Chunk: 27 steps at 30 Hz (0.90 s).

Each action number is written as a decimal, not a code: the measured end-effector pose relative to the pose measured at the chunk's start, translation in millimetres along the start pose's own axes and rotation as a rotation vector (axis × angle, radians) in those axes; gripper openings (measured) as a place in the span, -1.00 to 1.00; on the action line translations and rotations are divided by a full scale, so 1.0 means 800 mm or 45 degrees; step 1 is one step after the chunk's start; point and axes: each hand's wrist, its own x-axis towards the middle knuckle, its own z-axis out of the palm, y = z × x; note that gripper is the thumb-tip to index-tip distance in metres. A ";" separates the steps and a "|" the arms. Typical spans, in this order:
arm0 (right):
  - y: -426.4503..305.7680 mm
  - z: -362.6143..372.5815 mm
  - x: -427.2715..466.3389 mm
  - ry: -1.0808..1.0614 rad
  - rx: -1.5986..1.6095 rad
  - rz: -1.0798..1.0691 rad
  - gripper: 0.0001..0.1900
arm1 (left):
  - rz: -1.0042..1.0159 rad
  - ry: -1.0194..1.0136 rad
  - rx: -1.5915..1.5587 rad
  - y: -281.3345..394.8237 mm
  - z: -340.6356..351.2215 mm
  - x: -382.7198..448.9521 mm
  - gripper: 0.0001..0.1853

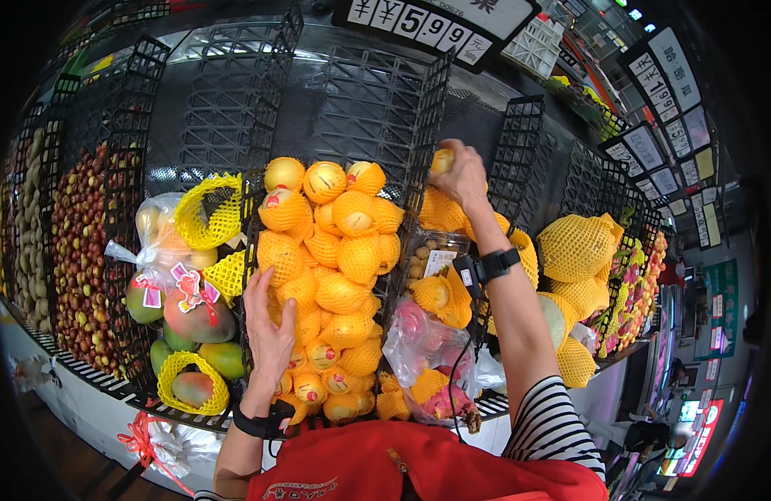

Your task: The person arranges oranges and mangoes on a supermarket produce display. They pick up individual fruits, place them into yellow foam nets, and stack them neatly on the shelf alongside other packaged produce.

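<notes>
Pepino melons (322, 294), yellow with dark streaks and mostly in orange foam nets, fill a bin between black mesh dividers. My left hand (271, 335) lies at the left edge of this pile, fingers apart and touching the netted fruit. Over the divider to the right, my right hand (463, 172) has its fingers round a yellow fruit (443, 161). Below that hand are more orange foam nets (438, 206), a clear box of small brown items (420, 258) and a plastic bag of dragon fruit (423, 341).
Left of the pile are mangoes (200, 316), yellow foam nets (210, 213) and a knotted bag of fruit (157, 232). Small red fruit (88, 263) lies farther left. Netted melons (579, 250) lie to the right. Tall black mesh dividers (426, 119) separate the bins; a price sign (435, 25) hangs above.
</notes>
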 end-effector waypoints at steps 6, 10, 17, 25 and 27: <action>-0.075 -0.076 -0.001 0.633 0.414 -0.351 -0.40 | -0.008 0.033 -0.009 -0.002 0.006 -0.001 -0.39; -0.147 -0.038 -0.004 0.323 0.162 -0.652 -0.49 | -0.045 0.059 -0.032 0.000 0.006 -0.001 -0.40; -0.127 0.031 0.017 0.274 -0.219 -0.531 -0.79 | -0.013 -0.046 -0.043 0.004 -0.003 -0.006 -0.49; -0.099 -0.028 0.000 0.422 -0.099 -0.973 -0.55 | -0.013 -0.008 -0.017 -0.001 0.004 -0.008 -0.52; -0.086 -0.078 -0.014 0.465 0.076 -0.781 -0.53 | -0.035 0.003 -0.006 -0.005 -0.002 -0.009 -0.53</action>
